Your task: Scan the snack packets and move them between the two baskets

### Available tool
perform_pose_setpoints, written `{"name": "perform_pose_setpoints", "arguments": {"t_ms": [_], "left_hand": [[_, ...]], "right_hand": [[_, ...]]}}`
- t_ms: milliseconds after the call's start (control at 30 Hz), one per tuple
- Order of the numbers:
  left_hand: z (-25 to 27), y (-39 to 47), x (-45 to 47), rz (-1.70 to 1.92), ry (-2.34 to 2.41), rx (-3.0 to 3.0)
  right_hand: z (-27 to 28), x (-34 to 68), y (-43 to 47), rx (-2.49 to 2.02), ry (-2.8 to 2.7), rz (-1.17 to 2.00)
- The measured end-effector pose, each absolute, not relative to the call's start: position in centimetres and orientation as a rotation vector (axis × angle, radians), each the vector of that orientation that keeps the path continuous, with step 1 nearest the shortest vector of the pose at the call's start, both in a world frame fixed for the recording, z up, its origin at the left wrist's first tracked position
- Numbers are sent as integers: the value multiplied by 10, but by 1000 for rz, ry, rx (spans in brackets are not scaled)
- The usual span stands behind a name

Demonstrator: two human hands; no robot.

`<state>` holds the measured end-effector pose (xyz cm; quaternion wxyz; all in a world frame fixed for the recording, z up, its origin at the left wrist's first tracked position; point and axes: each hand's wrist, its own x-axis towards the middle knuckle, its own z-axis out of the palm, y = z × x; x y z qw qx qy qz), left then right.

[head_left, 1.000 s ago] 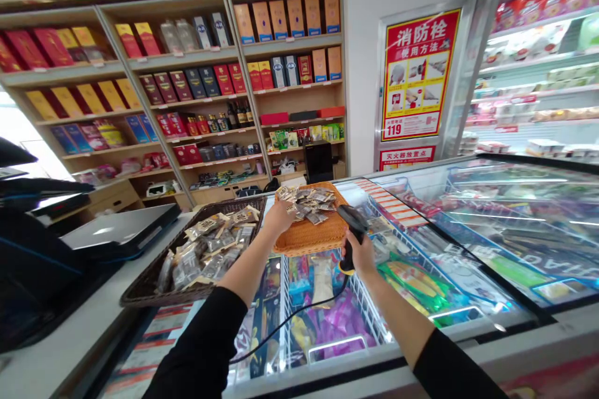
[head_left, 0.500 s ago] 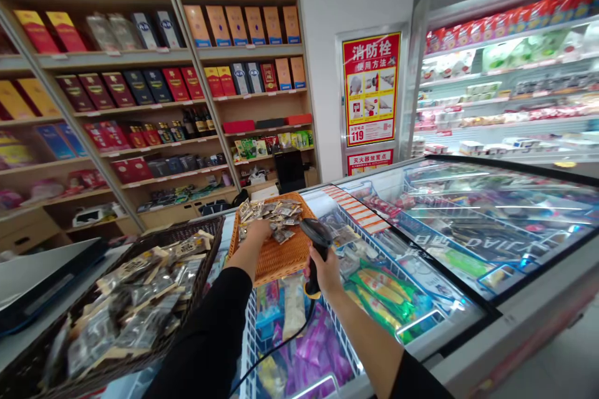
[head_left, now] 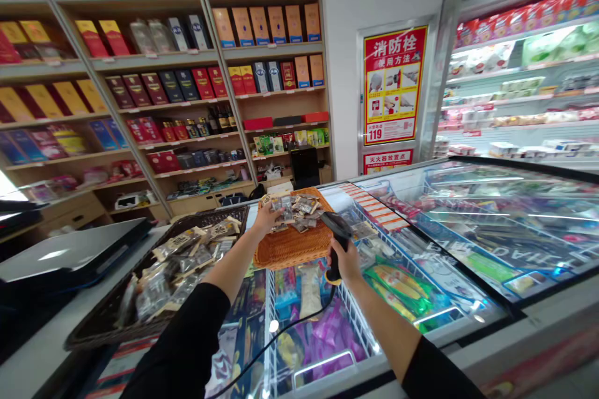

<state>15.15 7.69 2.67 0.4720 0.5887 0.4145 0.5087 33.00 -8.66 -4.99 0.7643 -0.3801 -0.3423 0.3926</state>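
Observation:
In the head view my left hand point(head_left: 266, 219) is closed on a small clear packet point(head_left: 282, 206) with a printed label, above the left side of an orange wicker basket point(head_left: 285, 252). More such packets point(head_left: 306, 204) lie heaped at the basket's far side. My right hand point(head_left: 346, 257) grips a black handheld barcode scanner point(head_left: 337, 227) by its handle, at the basket's right edge. The scanner's head points toward the packets, and a black cable point(head_left: 281, 335) trails from its base toward me. What the packets contain is too small to tell.
A dark wicker basket point(head_left: 88, 330) of larger packets stands on the left, beside a flat black-edged device point(head_left: 70, 255). Under the orange basket is a glass-topped freezer point(head_left: 486, 318). Shelves of boxed goods point(head_left: 182, 84) line the back wall; a lit display fridge point(head_left: 524, 100) stands right.
My left hand has drawn back from the heap to the basket's left side, lifting a packet. The view has turned left, so everything sits further right. The scanner stays in my right hand.

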Motion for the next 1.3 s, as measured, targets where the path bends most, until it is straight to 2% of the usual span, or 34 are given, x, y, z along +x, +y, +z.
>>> {"name": "perform_pose_setpoints", "arguments": {"t_ms": [233, 367, 467, 733, 1033, 1300], "left_hand": [[23, 35, 74, 1308, 897, 1242], [5, 29, 50, 1424, 779, 1106], [1, 29, 51, 1446, 771, 1061], [-4, 31, 58, 1433, 765, 1134], [-5, 31, 57, 1417, 816, 1189], [-7, 33, 59, 1445, 864, 1356]], "right_hand": [[-52, 316, -95, -913, -782, 799], [-48, 271, -102, -917, -946, 940], [-45, 232, -111, -949, -1183, 993], [-49, 213, -118, -1136, -1391, 662], [-48, 214, -120, -1188, -1446, 611], [-50, 215, -118, -1150, -1377, 689]]}}
